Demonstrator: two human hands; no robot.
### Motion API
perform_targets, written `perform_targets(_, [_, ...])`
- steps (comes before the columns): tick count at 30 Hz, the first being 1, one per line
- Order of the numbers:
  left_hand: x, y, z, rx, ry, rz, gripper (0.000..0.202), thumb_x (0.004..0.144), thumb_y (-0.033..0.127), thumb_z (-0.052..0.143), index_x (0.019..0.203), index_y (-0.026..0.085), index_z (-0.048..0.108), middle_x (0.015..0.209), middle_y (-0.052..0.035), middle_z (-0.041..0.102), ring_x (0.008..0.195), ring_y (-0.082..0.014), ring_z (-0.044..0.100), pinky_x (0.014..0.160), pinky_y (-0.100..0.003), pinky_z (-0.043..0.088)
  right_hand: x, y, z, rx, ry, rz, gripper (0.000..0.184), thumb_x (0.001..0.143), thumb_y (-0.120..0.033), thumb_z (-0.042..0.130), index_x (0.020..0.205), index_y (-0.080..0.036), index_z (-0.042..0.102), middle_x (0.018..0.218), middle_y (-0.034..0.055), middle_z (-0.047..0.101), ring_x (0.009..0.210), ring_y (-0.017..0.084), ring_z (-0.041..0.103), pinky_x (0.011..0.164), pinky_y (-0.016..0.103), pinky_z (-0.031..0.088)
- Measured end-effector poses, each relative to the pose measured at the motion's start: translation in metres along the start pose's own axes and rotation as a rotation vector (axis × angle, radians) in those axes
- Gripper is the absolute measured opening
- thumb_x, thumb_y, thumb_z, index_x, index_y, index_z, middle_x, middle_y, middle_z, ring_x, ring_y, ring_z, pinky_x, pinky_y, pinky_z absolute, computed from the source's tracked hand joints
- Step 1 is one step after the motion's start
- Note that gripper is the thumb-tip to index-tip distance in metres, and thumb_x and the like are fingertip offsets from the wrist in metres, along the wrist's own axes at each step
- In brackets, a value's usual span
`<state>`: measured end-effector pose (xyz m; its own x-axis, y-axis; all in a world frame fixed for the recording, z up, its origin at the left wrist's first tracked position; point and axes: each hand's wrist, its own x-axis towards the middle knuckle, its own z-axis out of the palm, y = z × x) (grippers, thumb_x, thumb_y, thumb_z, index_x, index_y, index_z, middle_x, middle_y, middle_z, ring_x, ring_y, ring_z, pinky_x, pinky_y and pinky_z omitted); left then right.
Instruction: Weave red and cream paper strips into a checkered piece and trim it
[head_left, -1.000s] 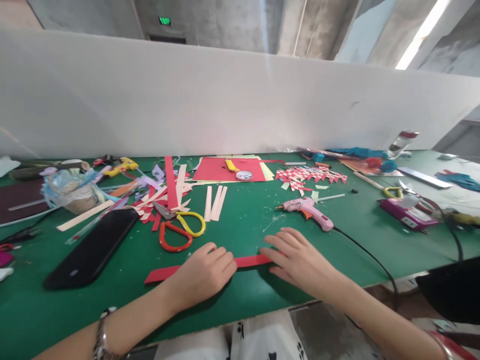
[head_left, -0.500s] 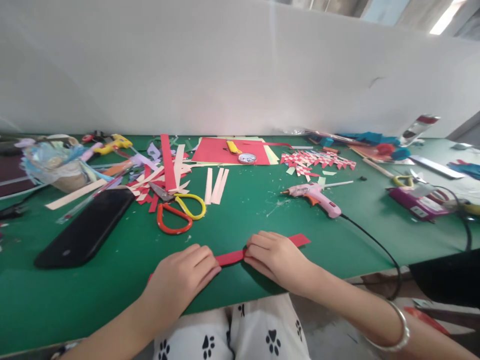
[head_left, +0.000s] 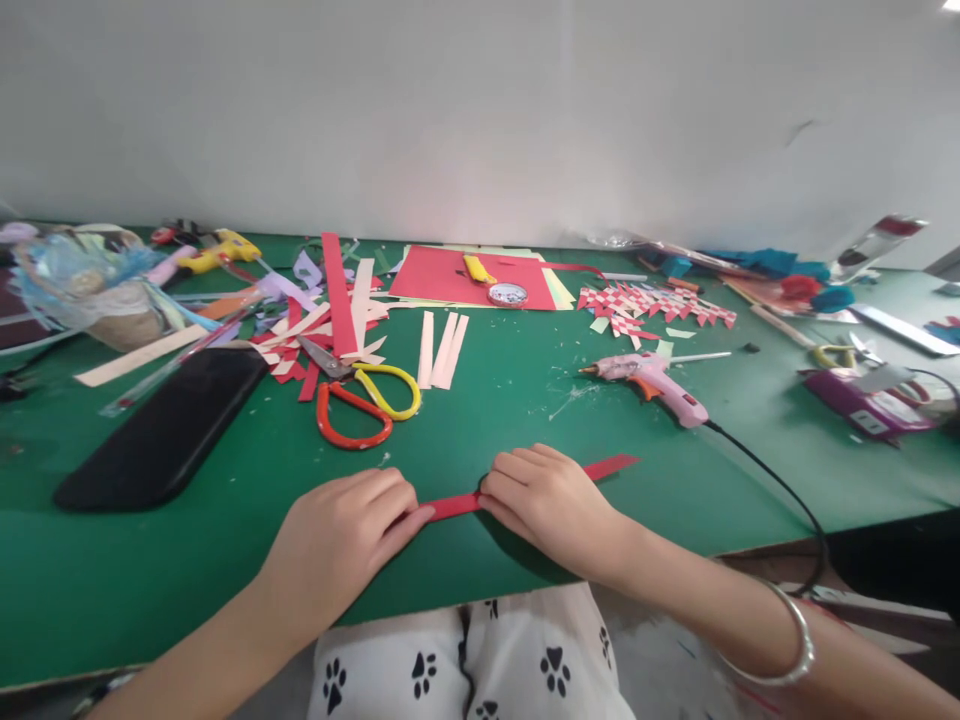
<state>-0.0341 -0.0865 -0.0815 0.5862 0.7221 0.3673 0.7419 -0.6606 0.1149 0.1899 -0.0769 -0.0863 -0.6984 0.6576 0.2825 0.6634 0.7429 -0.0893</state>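
Observation:
A narrow red paper strip lies across the front of the green table, running under both hands. My left hand is closed on its left part, thumb and fingers pressed together near the table surface. Farther right, my right hand pinches the strip with its fingers curled. The strip's right end sticks out flat beyond that hand, while its left end is hidden under my left hand. Scissors with one red and one yellow handle lie just beyond my left hand.
A pink glue gun with a black cord lies to the right. At left are a black oblong case and a heap of paper scraps. Behind are pale strips, red paper sheets, a yellow cutter and checked woven pieces.
The view has tilted down and shifted slightly left. My left hand has slid a little along the red strip, and both hands still hold it.

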Motion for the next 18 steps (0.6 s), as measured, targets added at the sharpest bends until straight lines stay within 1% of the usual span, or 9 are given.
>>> perform_targets(5, [-0.004,-0.009,-0.001,0.098,-0.001,0.050,0.040,0.094,0.034,0.030,0.061,0.020,0.049,0.053,0.0029,0.051,0.045,-0.0109,0.048,0.046,-0.026,0.031,0.001,0.001,0.000,-0.017,-0.017,-0.008,0.029,0.093,-0.028,0.038,0.071,-0.017,0.055,0.067,-0.0002,0.054,0.058,0.011,0.045,0.056,0.028,0.024])
perform_targets(8, [-0.004,-0.013,-0.001,0.080,-0.004,0.082,0.040,0.094,0.035,0.030,0.062,0.020,0.049,0.052,0.0035,0.051,0.044,-0.0105,0.048,0.045,-0.026,0.030,0.001,0.001,0.001,0.010,-0.050,0.008,0.027,0.092,-0.029,0.040,0.072,-0.018,0.053,0.068,-0.0008,0.054,0.059,0.011,0.044,0.056,0.028,0.024])
perform_targets(11, [-0.005,-0.015,-0.001,0.032,-0.018,0.076,0.039,0.094,0.036,0.033,0.063,0.020,0.049,0.053,0.0038,0.051,0.043,-0.0102,0.047,0.045,-0.025,0.030,0.001,0.004,0.001,0.035,-0.081,-0.007,0.027,0.092,-0.029,0.040,0.072,-0.018,0.053,0.069,-0.0012,0.054,0.060,0.011,0.044,0.055,0.027,0.023])
perform_targets(13, [-0.005,-0.014,-0.003,-0.002,-0.070,0.067,0.037,0.093,0.035,0.034,0.065,0.019,0.051,0.055,0.0033,0.052,0.046,-0.0104,0.047,0.046,-0.024,0.031,0.001,0.009,-0.002,0.030,-0.100,-0.044,0.028,0.093,-0.029,0.039,0.071,-0.018,0.052,0.068,-0.0014,0.052,0.060,0.011,0.042,0.055,0.027,0.022])
perform_targets(15, [-0.007,-0.012,-0.005,-0.031,-0.115,0.084,0.035,0.093,0.032,0.034,0.069,0.019,0.055,0.061,0.0020,0.055,0.053,-0.0112,0.050,0.050,-0.024,0.034,-0.001,0.015,-0.006,0.001,-0.111,-0.085,0.029,0.094,-0.026,0.038,0.070,-0.018,0.051,0.067,-0.0015,0.051,0.059,0.011,0.040,0.056,0.026,0.022])
perform_targets(18, [-0.007,-0.005,-0.009,-0.061,-0.095,0.123,0.035,0.094,0.023,0.031,0.075,0.018,0.060,0.068,0.0004,0.058,0.060,-0.0118,0.053,0.055,-0.023,0.037,-0.005,0.020,-0.014,-0.070,-0.104,-0.106,0.029,0.094,-0.022,0.037,0.069,-0.018,0.051,0.066,-0.0009,0.049,0.058,0.012,0.039,0.058,0.027,0.022])
